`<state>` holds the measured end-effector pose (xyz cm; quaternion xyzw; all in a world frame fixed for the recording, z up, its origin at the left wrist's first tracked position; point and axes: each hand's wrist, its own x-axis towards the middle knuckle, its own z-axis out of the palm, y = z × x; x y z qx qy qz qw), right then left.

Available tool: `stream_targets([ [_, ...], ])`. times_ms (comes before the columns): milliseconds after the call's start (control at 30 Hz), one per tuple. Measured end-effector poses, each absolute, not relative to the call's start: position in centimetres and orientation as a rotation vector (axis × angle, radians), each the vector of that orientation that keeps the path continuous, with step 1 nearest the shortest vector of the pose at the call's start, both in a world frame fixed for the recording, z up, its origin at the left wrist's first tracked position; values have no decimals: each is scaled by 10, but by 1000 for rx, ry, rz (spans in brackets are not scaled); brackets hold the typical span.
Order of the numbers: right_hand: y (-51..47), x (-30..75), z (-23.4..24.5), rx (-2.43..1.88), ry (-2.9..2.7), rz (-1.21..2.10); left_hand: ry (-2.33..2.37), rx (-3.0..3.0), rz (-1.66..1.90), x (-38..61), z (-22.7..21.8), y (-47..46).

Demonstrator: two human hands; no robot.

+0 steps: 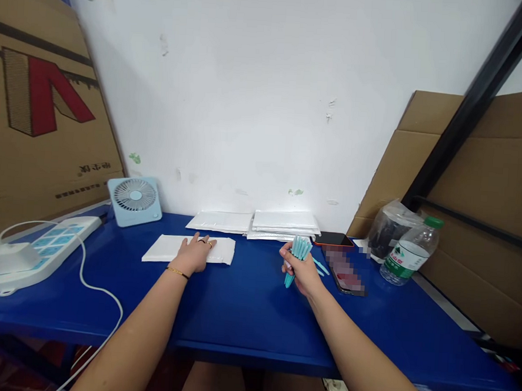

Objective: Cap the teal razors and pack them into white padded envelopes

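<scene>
My left hand [195, 252] lies flat with its fingers spread on a white padded envelope [163, 248] at the left of the table. A bundle of several light-blue pens [301, 248] is gripped in my right hand [303, 269], held upright with a slight tilt above the tabletop. Just behind that hand, a few loose light-blue pens [321, 266] lie on the table, partly hidden by it. Against the wall are more white envelopes: a flat one [219, 220] on the left and a stack [283, 223] on the right.
A blue fan [136, 199] and a white power strip [63, 242] with a cable stand left on the blue table [245, 312]. To the right are an orange-edged phone [334, 239], a second phone [348, 280], a plastic bottle [410, 255] and a bagged dark object [389, 230]. Cardboard flanks both sides.
</scene>
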<state>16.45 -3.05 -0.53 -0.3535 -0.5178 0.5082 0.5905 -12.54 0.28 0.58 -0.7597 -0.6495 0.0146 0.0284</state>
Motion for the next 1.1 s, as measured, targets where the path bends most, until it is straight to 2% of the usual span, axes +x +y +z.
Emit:
stream_targets([
  [100, -32, 165, -5, -821, -1176, 1220, -2010, -2309, -13, -128, 8, 3],
  [233, -42, 165, 11, -926, -1331, 1149, -1883, -2257, -266, -102, 34, -11],
  [367, -48, 160, 22, -1003, -1437, 1053, -1666, -2577, -381, -74, 66, -27],
  [467, -47, 160, 21, -997, -1323, 1156, -1510, -2735, -554, -60, 78, -36],
  [567, -46, 166, 16, -960, -1141, 1310, -1393, -2639, -637, -50, 72, -42],
  [767, -46, 184, -4, -952, -985, 1469, -1458, -2545, -492, -41, 31, -36],
  [867, -44, 195, -3, -930, -914, 1414, -1492, -2520, -520, -40, 19, -30],
  [1100, -32, 208, 32, -523, -600, 1242, -1488, -2596, -577, -33, 19, -30],
])
